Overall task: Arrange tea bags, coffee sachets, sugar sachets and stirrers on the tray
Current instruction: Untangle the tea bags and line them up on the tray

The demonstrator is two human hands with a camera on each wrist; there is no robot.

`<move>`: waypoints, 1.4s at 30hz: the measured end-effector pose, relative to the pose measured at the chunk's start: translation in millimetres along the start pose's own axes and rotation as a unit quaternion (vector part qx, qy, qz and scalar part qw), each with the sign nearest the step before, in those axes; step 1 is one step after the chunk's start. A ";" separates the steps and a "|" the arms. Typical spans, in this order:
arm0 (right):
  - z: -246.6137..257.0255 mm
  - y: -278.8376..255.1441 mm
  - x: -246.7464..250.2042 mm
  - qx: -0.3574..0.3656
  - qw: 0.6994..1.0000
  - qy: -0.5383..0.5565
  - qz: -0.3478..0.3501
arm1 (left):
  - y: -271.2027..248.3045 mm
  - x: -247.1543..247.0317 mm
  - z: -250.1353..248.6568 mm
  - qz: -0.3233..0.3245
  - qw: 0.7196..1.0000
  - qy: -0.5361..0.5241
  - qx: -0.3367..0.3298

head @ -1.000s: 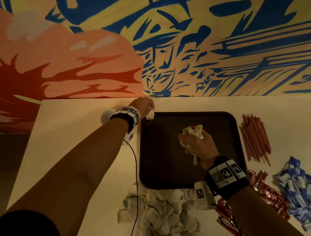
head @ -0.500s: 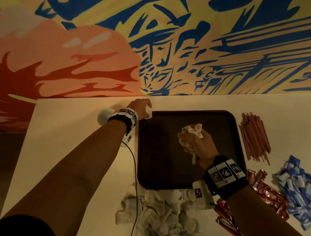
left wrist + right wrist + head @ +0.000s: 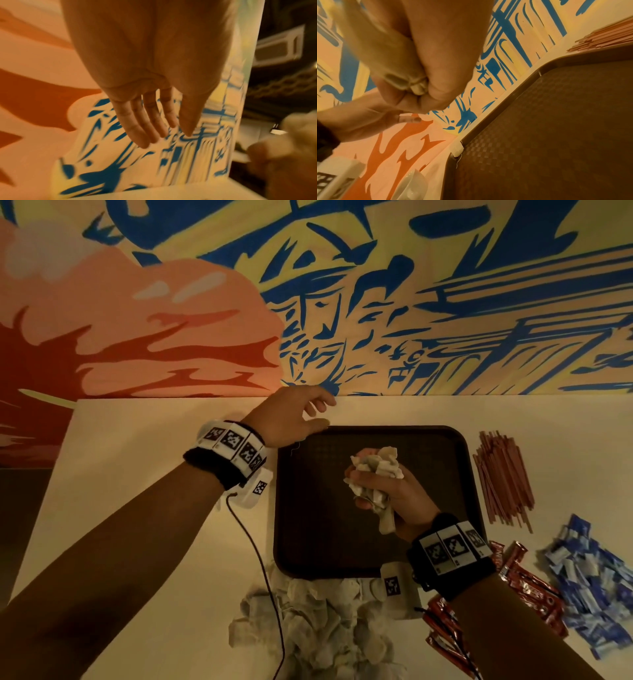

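Note:
A dark brown tray (image 3: 325,525) lies in the middle of the pale table. Over its centre my right hand (image 3: 380,491) grips a crumpled bunch of tea bags (image 3: 376,463); the right wrist view shows that fist (image 3: 419,67) closed round them. My left hand (image 3: 318,414) hovers over the tray's far left corner with its fingers (image 3: 154,121) spread and nothing in them. One tea bag (image 3: 457,150) lies against that corner's rim (image 3: 505,97), its string trailing onto the tray floor. In the head view the left hand hides this bag.
A heap of loose tea bags (image 3: 318,628) lies at the tray's near edge. To the right of the tray lie brown stirrers (image 3: 503,477), red coffee sachets (image 3: 527,587) and blue sugar sachets (image 3: 592,587). A white dish (image 3: 412,186) stands left of the tray. The painted wall (image 3: 376,302) backs the table.
My left hand pinched a tea bag at the tray's far left corner; it has let go and lifted away with fingers spread. The right hand has stayed in place with its bunch.

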State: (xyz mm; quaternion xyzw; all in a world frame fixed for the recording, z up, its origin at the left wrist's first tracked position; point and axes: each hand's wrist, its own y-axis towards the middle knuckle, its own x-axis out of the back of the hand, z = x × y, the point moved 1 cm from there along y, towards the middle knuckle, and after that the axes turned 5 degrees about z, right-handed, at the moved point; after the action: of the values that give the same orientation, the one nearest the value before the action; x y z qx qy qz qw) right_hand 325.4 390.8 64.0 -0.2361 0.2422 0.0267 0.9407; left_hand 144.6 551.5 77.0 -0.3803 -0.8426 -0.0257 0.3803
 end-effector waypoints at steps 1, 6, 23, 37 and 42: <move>1.3 -2.1 -2.9 0.000 1.000 -0.002 0.008 | -9.3 1.3 -12.2 0.015 0.999 -0.035 -0.014; 8.3 -12.7 -16.1 0.006 0.999 -0.018 0.048 | -49.7 -1.0 -61.4 0.133 0.980 -0.138 -0.060; 14.0 -60.1 -13.0 -0.011 0.998 0.023 0.053 | -89.6 -22.6 -103.1 0.071 0.950 -0.303 0.027; 3.8 -62.6 -6.5 -0.012 1.000 0.009 -0.010 | -113.1 -53.0 -94.7 -0.049 0.811 -0.567 0.138; -9.0 -60.4 -15.2 0.035 0.997 -0.010 -0.062 | -124.2 -70.1 -83.3 -0.042 0.808 -0.567 0.154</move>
State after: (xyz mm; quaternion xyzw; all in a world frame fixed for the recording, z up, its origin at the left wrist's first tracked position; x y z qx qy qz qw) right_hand 318.0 334.1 90.2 -0.2169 0.2184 -0.0379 0.9507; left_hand 143.8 392.1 120.4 -0.2277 -0.9168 0.3083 -0.1125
